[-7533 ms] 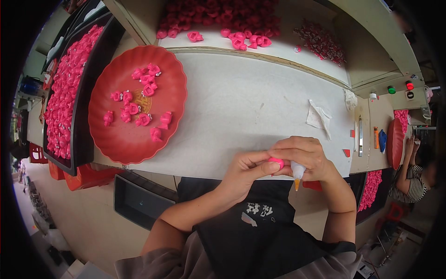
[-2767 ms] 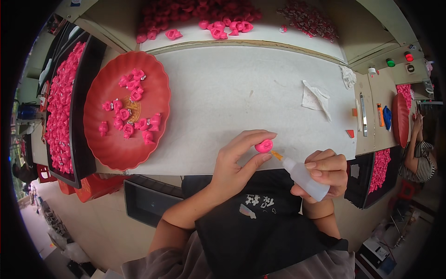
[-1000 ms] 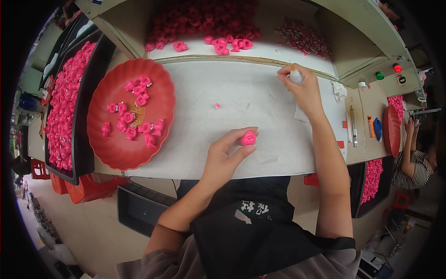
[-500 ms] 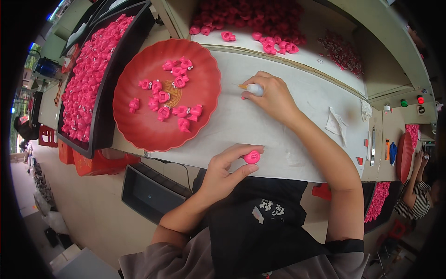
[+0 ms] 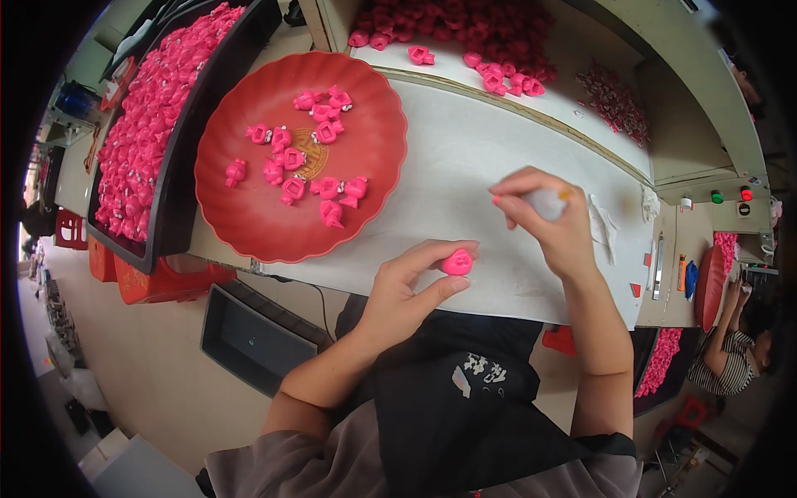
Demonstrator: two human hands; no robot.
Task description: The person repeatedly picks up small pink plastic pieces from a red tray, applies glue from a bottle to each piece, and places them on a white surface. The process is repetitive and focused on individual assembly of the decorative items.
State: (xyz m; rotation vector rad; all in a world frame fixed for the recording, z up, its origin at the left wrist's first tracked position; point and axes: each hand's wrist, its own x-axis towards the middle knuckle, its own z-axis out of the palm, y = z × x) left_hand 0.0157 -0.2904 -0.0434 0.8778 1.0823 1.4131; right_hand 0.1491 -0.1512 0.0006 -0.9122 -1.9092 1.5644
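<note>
Near the front edge of the white-covered worktop, my left hand (image 5: 408,290) pinches a small pink plastic figure piece (image 5: 457,263) between thumb and fingers. My right hand (image 5: 550,217) is raised to its right, curled round a small whitish squeeze bottle (image 5: 545,204) with a yellowish tip. At this hand's fingertips shows a tiny pink bit (image 5: 496,200), too small to name. Left of my hands stands a red scalloped plate (image 5: 249,224), on which several pink figure pieces (image 5: 290,158) lie scattered.
A black crate (image 5: 162,220) heaped with pink pieces stands at the far left. Ahead, a shelf (image 5: 573,131) bears a pile of pink pieces (image 5: 465,37) and a heap of tiny parts (image 5: 613,100). Crumpled tissue (image 5: 602,228) lies at right. Another person (image 5: 726,357) sits far right.
My right hand has drawn back rightward and nearer with the bottle, whose tip has swung from left to right. My left hand still holds the pink piece, slightly higher in view.
</note>
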